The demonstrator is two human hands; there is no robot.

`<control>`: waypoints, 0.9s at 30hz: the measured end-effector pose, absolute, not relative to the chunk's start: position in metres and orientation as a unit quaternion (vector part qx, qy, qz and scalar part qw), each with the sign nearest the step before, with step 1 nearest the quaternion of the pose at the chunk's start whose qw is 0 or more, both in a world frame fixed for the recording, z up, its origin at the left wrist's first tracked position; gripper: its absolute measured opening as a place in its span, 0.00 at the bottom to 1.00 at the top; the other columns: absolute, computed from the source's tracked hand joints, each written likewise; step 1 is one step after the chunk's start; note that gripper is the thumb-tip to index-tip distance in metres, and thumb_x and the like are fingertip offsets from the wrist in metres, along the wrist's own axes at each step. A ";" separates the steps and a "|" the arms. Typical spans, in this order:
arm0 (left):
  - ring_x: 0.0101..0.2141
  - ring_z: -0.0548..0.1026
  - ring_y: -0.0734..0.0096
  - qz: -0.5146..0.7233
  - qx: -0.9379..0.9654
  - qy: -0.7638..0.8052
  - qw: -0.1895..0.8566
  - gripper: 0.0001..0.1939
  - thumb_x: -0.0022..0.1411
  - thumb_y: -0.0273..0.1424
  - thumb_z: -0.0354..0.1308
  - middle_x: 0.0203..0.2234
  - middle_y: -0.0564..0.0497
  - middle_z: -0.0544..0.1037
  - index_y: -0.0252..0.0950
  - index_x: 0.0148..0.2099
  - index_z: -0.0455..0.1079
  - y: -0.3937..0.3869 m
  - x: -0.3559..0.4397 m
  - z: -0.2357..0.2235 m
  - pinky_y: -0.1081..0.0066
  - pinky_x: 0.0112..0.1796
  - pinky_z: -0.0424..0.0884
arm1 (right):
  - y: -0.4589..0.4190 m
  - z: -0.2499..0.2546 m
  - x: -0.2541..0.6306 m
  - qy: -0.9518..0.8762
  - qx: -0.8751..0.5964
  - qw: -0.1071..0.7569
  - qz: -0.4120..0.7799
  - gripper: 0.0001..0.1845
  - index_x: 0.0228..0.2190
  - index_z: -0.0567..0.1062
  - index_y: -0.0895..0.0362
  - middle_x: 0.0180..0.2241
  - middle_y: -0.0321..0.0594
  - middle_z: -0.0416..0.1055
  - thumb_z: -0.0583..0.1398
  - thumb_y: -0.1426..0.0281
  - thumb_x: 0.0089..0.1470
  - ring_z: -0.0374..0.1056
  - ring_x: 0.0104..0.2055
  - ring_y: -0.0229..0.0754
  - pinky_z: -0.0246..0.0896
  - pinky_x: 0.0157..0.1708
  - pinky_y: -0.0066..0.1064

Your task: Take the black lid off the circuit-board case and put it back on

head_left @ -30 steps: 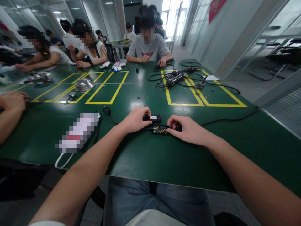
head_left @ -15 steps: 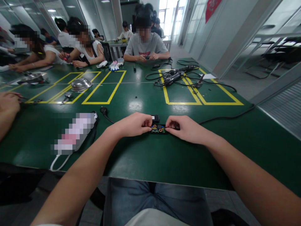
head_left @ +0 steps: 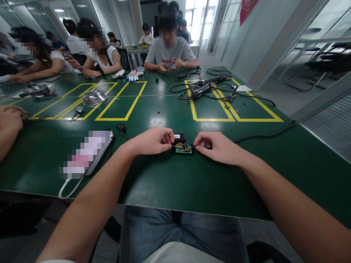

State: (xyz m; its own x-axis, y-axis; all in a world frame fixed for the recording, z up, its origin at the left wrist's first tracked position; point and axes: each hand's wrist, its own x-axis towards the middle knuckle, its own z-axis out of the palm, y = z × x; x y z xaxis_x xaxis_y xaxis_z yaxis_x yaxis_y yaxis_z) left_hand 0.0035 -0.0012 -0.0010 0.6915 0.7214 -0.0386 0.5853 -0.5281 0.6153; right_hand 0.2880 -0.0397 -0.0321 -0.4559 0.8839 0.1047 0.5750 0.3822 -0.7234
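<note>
In the head view a small green circuit board [head_left: 183, 149] with copper ring coils sits in an open black housing on the table. My left hand [head_left: 153, 140] is closed at the board's left end, thumb and fingertips pinching the black cable there. At the right end, my right hand [head_left: 216, 147] pinches the black cable [head_left: 260, 135] that runs off to the right. Just behind the board lies a black cover [head_left: 180, 138] with a white label. A black plug [head_left: 121, 128] on a cord rests beyond my left wrist.
A power strip [head_left: 91, 155] with a white cord lies to the left on the green table [head_left: 153, 182]. Farther back are a metal bowl-shaped part [head_left: 94, 98], yellow tape outlines and tangled black cables with tools [head_left: 204, 89]. A co-worker's hand [head_left: 11, 122] shows at far left; another person sits opposite.
My left hand has shifted slightly left and up, away from the board, uncovering its left end. More of the board's green face shows. My right hand has hardly moved.
</note>
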 end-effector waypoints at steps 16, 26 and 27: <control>0.31 0.79 0.69 0.091 0.871 0.366 0.314 0.02 0.62 0.25 0.63 0.30 0.52 0.82 0.35 0.38 0.77 0.000 0.001 0.001 0.72 0.36 0.72 | -0.039 -0.031 0.287 -0.800 -0.456 0.245 0.303 0.07 0.33 0.81 0.53 0.30 0.38 0.79 0.63 0.65 0.59 0.71 0.30 0.42 0.64 0.32 0.34; 0.31 0.79 0.69 0.088 0.866 0.377 0.316 0.03 0.62 0.24 0.64 0.29 0.53 0.81 0.35 0.38 0.77 -0.001 0.002 0.003 0.72 0.36 0.71 | -0.039 -0.030 0.286 -0.799 -0.453 0.247 0.308 0.06 0.33 0.81 0.53 0.29 0.38 0.79 0.64 0.66 0.60 0.71 0.30 0.43 0.65 0.33 0.34; 0.31 0.79 0.69 0.087 0.866 0.378 0.316 0.03 0.62 0.23 0.64 0.29 0.53 0.81 0.35 0.38 0.77 -0.001 0.002 0.003 0.72 0.36 0.71 | -0.039 -0.030 0.286 -0.801 -0.451 0.248 0.305 0.05 0.33 0.81 0.53 0.29 0.38 0.79 0.64 0.66 0.60 0.71 0.30 0.43 0.66 0.33 0.34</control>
State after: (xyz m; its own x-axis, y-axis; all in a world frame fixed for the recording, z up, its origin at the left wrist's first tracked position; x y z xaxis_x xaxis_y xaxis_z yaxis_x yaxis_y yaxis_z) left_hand 0.0023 -0.0006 0.0029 0.6997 0.7090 -0.0881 0.5987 -0.5146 0.6138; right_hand 0.2862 -0.0392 -0.0303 -0.4702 0.8742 0.1210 0.5719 0.4062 -0.7127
